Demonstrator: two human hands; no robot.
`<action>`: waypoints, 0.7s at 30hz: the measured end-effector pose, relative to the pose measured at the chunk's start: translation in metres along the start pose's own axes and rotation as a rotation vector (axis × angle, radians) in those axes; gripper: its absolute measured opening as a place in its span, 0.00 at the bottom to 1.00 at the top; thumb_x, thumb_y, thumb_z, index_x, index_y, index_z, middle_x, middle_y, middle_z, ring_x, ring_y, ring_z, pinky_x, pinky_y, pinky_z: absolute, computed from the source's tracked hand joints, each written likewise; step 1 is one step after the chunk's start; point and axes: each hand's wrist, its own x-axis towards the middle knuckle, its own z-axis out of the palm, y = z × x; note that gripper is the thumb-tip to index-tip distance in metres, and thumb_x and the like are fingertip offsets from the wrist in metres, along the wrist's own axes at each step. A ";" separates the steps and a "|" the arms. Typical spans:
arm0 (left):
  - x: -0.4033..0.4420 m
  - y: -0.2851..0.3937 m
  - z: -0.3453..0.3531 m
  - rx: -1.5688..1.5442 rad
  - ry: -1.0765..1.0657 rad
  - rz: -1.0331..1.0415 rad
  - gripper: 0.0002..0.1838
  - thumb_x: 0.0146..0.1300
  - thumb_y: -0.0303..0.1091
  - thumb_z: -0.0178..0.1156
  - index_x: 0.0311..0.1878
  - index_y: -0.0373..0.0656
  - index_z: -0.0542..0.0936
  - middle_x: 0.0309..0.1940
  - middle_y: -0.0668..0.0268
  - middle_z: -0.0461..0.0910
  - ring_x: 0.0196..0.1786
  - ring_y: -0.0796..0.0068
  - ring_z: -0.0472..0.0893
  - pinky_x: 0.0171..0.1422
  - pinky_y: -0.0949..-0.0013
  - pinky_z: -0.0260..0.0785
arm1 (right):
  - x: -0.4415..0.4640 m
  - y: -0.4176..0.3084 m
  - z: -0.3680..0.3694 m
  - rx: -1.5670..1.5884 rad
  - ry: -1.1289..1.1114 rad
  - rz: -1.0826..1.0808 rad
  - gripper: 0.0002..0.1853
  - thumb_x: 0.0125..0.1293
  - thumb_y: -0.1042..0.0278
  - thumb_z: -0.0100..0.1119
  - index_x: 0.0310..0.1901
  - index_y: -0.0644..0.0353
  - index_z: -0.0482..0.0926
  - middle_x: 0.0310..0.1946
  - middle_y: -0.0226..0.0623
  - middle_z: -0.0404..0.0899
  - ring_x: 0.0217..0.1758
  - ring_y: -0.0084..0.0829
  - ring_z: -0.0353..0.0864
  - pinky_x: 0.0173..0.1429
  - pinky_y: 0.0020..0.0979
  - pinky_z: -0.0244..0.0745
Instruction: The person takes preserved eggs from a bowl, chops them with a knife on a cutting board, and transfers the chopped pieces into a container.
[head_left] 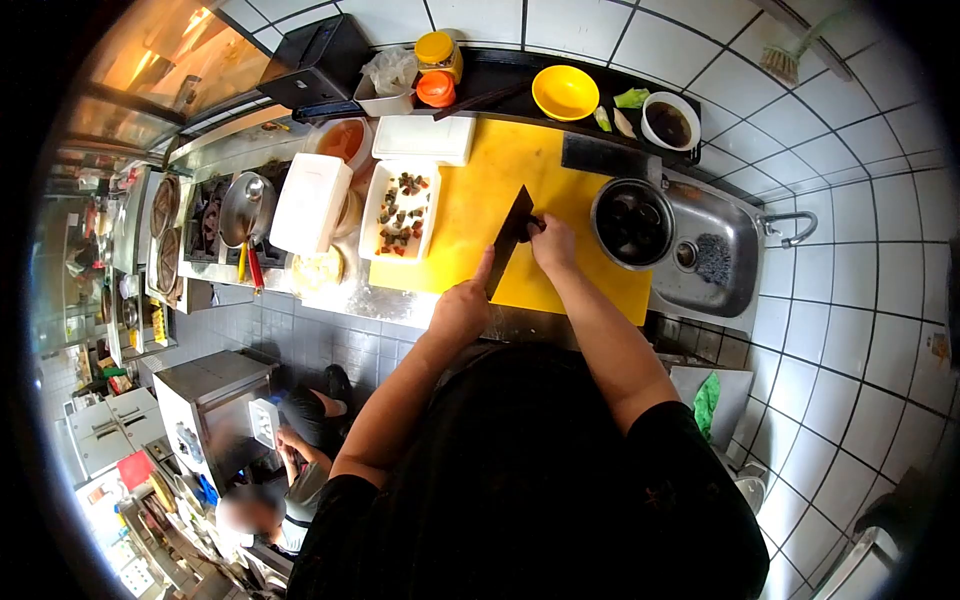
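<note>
My left hand [463, 308] is closed around the handle end of a cleaver [507, 243], index finger stretched along its dark blade. The blade stands over a yellow cutting board [590, 285]. Against its right side, the fingers of my right hand [553, 245] pinch a small dark piece [524, 229] that looks like preserved egg; they partly cover it. To the left, a white tray [379, 247] holds several dark and amber chunks [402, 215]. A metal pot [597, 232] with dark round things in it sits right of my right hand.
A sink [740, 285] with a tap [797, 229] lies to the right. Behind the board, a shelf carries a yellow bowl [566, 93] and a white bowl [671, 122] of dark liquid. Pans [246, 210] rest on the stove at left. Another person [305, 450] sits low behind, left.
</note>
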 end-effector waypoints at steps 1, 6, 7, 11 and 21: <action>0.000 0.001 -0.001 -0.002 -0.007 -0.003 0.46 0.62 0.25 0.55 0.84 0.46 0.52 0.29 0.40 0.84 0.31 0.38 0.85 0.43 0.41 0.79 | 0.001 0.002 0.002 0.003 0.000 -0.003 0.14 0.67 0.65 0.67 0.49 0.64 0.86 0.43 0.53 0.88 0.50 0.52 0.87 0.54 0.44 0.80; 0.003 0.003 -0.001 0.009 -0.032 -0.010 0.47 0.61 0.25 0.55 0.85 0.46 0.50 0.29 0.40 0.84 0.31 0.38 0.85 0.42 0.41 0.78 | 0.003 0.006 0.004 -0.008 0.012 0.001 0.13 0.68 0.65 0.67 0.48 0.64 0.86 0.42 0.53 0.88 0.49 0.53 0.87 0.53 0.45 0.80; 0.004 0.002 0.001 0.007 -0.036 -0.005 0.47 0.61 0.25 0.55 0.85 0.46 0.50 0.29 0.40 0.84 0.32 0.38 0.85 0.43 0.40 0.78 | 0.003 0.007 0.003 -0.011 0.006 0.010 0.13 0.68 0.65 0.67 0.48 0.64 0.86 0.42 0.54 0.88 0.49 0.53 0.87 0.53 0.45 0.80; 0.008 0.003 0.004 -0.001 -0.097 -0.020 0.48 0.64 0.25 0.54 0.86 0.48 0.46 0.31 0.38 0.84 0.35 0.37 0.85 0.45 0.39 0.77 | 0.003 0.009 0.001 -0.036 -0.007 0.008 0.13 0.68 0.65 0.66 0.48 0.64 0.86 0.42 0.55 0.87 0.49 0.54 0.87 0.53 0.46 0.80; 0.018 0.009 0.037 0.147 -0.239 0.027 0.53 0.62 0.25 0.54 0.86 0.48 0.36 0.33 0.40 0.84 0.35 0.41 0.86 0.47 0.43 0.80 | 0.000 0.007 -0.017 -0.154 -0.065 -0.019 0.13 0.66 0.63 0.66 0.44 0.66 0.84 0.41 0.58 0.86 0.49 0.59 0.84 0.54 0.50 0.79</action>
